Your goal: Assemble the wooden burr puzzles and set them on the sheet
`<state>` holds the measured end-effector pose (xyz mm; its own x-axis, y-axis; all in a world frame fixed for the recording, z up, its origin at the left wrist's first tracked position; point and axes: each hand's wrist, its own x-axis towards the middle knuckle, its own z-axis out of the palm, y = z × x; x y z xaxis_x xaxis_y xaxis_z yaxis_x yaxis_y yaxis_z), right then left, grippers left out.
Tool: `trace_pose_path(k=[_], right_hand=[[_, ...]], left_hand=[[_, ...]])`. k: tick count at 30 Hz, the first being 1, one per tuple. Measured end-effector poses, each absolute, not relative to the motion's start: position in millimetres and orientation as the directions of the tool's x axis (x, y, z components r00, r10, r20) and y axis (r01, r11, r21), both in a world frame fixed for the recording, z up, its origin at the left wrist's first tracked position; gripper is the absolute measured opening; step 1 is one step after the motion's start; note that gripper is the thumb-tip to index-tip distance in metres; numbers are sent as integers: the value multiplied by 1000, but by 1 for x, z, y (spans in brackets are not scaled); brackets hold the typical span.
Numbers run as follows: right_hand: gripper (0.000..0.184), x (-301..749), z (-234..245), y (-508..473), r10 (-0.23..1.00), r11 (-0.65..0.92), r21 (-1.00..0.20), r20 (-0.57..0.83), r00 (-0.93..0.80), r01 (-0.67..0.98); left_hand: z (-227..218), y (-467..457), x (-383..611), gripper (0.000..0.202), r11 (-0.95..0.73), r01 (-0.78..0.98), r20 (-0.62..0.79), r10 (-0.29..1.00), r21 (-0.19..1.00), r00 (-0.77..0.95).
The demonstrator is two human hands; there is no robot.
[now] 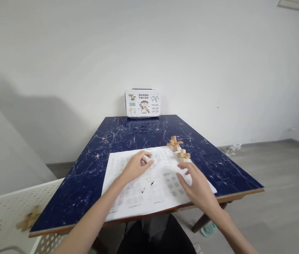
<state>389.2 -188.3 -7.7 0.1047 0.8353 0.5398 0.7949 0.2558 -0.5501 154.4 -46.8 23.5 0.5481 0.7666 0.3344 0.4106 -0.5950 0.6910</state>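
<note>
A large white sheet of paper (152, 201) printed with small grey diagrams lies at the near side of the blue table. Over its upper middle hovers or rests my left hand (136, 164), fingers loosely curled and apart, nothing in them. My right hand (195, 181) is above the sheet's right part, thumb and fingers spread, holding nothing. Just beyond its fingertips stands a light wooden interlocking puzzle (183, 155) on the paper's right edge. A second, darker wooden interlocking puzzle (174, 143) sits behind it, near the sheet's top right corner. Two small black marks show on the paper.
The blue marble-patterned table (91, 176) reaches back to a white wall. A white printed case (143, 103) stands upright at its far end. At left, lower down, is a white perforated surface (1, 208) with wooden pieces (29, 218) on it.
</note>
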Motion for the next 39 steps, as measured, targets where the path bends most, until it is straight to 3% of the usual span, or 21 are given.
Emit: trace_pose_path(k=[3,6,11,19,34,39], right_hand=[[22,375,-6,-181,885,328,-683,464,41,653],[21,372,-11,-169,917,297,-785,393,66,543],[25,377,-19,-165,950,257,-854,310,46,452],[22,378,-14,-171,958,244,-863,286,31,442],[26,380,-18,-170,961,217,-881,269,67,420],[30,382,-25,-165,946,225,-941,273,176,252]], left_hand=[[30,-52,136,31,-570,422,272,767,705,581],[35,-64,96,37,-546,504,194,783,669,591],[35,-98,26,42,-410,718,201,910,562,363],[38,-131,10,50,-169,509,119,984,844,130],[32,-139,3,51,-159,513,133,987,843,88],[30,-138,5,51,-176,489,168,984,854,61]])
